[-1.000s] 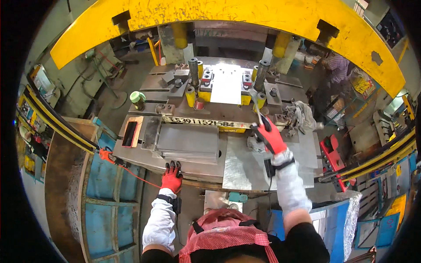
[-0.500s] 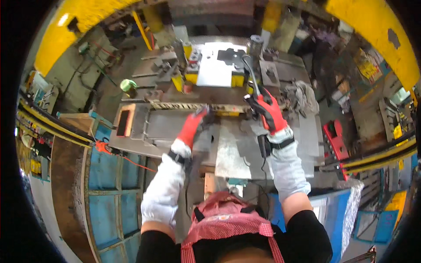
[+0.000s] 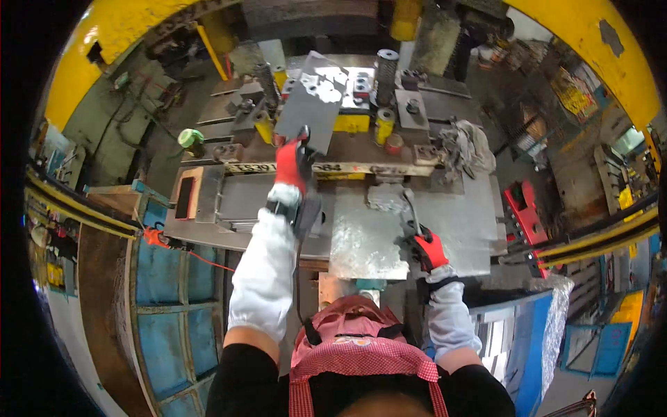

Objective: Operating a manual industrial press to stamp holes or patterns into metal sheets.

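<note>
My left hand (image 3: 292, 165), in a red and black glove, is closed on the near edge of a flat grey metal sheet (image 3: 303, 108). The sheet is tilted over the left part of a press die (image 3: 352, 124) and hides some of it. Closer to me on the right, my right hand (image 3: 428, 250), gloved alike, is closed around a slim metal rod tool (image 3: 411, 210). The rod points away from me over the sheet-covered table. Below it lies a shiny metal sheet (image 3: 368, 240), and near its tip a crumpled pale cloth (image 3: 387, 199).
Upright posts (image 3: 386, 76) flank the die. A grey rag (image 3: 467, 149) lies at the bed's right. To the left are stacked metal plates (image 3: 257, 198) and a dark phone-like slab (image 3: 185, 198) on a board. A red rack (image 3: 526, 222) stands at the right, below yellow press framing (image 3: 590, 42).
The metal sheet on the die is now lifted and tilted in my left hand, which moved forward. My right hand drew back toward me with the rod tool, away from the die.
</note>
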Action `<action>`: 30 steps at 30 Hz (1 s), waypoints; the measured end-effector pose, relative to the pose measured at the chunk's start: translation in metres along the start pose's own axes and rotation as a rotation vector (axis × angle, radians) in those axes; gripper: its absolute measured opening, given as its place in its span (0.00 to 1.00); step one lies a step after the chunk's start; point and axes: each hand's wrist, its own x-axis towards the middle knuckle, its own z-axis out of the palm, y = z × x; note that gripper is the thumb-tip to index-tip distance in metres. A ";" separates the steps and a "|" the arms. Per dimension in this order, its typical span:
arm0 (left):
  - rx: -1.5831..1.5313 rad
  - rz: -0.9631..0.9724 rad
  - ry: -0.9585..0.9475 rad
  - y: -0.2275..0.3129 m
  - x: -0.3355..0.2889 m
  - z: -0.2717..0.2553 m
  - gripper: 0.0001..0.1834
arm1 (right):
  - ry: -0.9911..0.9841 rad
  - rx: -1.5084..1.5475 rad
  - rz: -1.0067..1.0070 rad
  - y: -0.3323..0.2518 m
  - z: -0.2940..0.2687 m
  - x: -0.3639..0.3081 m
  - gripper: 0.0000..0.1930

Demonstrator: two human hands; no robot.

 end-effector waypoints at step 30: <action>0.260 0.208 -1.121 0.088 0.022 -0.086 0.21 | -0.562 -0.033 -0.029 -0.132 0.131 -0.069 0.33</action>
